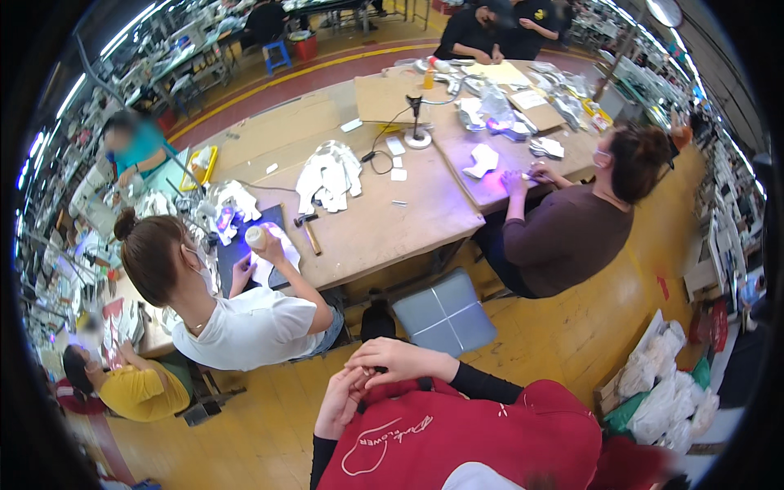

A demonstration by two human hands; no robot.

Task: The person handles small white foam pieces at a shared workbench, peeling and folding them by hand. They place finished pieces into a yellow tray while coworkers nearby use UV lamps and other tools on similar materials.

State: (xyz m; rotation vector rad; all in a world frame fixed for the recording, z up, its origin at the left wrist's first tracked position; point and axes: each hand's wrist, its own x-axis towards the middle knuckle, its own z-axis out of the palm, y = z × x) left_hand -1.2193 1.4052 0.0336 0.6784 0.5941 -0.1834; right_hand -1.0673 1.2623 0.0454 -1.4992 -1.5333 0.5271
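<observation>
My left hand and my right hand meet in front of my red apron, well back from the worktable. The fingers of both are curled, the right ones lying over the left. Whether something small is between them is hidden. Closest ahead is a grey square seat with crossed light tape. On the table lie a pile of white cut pieces and a hammer. A person in white holds a pale bottle over a white piece.
To the right a person in brown works at the table under violet light. White plastic bags are heaped at the lower right. A lamp on a round base stands on the table. A person in yellow sits at far left.
</observation>
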